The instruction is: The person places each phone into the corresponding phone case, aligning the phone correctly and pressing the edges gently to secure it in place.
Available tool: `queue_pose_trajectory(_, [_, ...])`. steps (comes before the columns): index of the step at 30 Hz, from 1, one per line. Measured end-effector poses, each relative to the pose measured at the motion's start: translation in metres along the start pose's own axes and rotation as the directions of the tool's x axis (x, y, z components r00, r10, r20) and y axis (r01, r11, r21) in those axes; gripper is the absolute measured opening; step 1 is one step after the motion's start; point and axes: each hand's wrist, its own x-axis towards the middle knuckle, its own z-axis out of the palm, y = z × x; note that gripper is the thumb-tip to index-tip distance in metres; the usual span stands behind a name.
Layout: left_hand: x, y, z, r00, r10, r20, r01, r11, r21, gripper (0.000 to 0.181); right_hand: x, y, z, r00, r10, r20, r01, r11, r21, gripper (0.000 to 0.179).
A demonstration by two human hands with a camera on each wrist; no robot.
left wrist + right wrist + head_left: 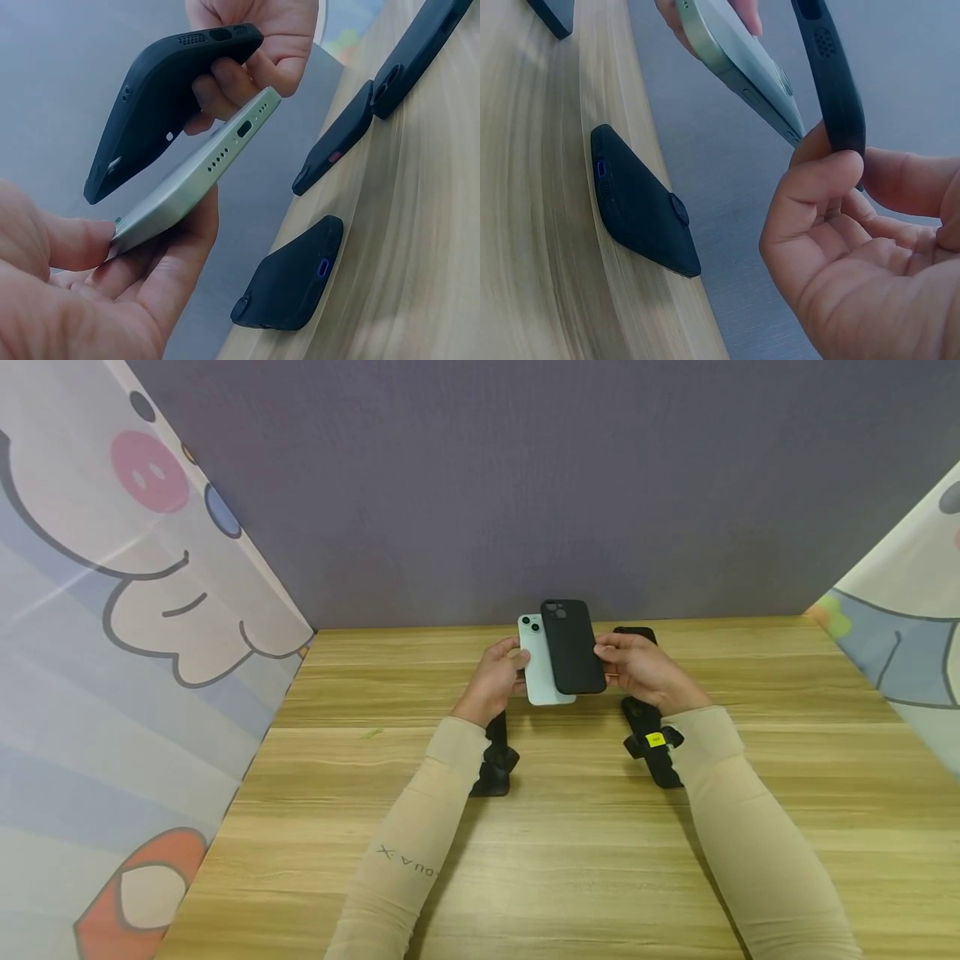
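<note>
My left hand (491, 683) grips a pale green phone (538, 675) by its edge, with its back and two camera lenses showing in the head view. In my right hand (647, 672) is a black phone case (576, 652), pinched at its side between thumb and fingers. The case overlaps the phone in the head view. From the left wrist, a gap shows between the case (154, 97) and the phone (199, 176), and the hollow inside of the case faces the phone. The right wrist view has the phone (739, 67) beside the case (836, 90).
Black-cased phones lie on the wooden table (570, 860): one near the right wrist (637, 714), another behind the right hand (636, 632). A black object (491, 779) lies partly under the left forearm. A grey panel (480, 493) stands along the back edge.
</note>
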Motion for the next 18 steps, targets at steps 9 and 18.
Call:
queue_pose_trajectory(9, [-0.0013,0.0015,0.0019,1.000,-0.019,0.001,0.019,1.000,0.005,0.032,0.0018,-0.0001,0.0025,1.000,0.027,0.000,-0.027,1.000,-0.014,0.009])
queue_pose_trajectory(18, [-0.0037,0.0037,0.0016,1.000,-0.028,0.009,0.028,1.000,0.000,0.033,0.0039,0.0034,0.0061,1.000,0.027,0.000,-0.027,0.995,-0.093,0.009])
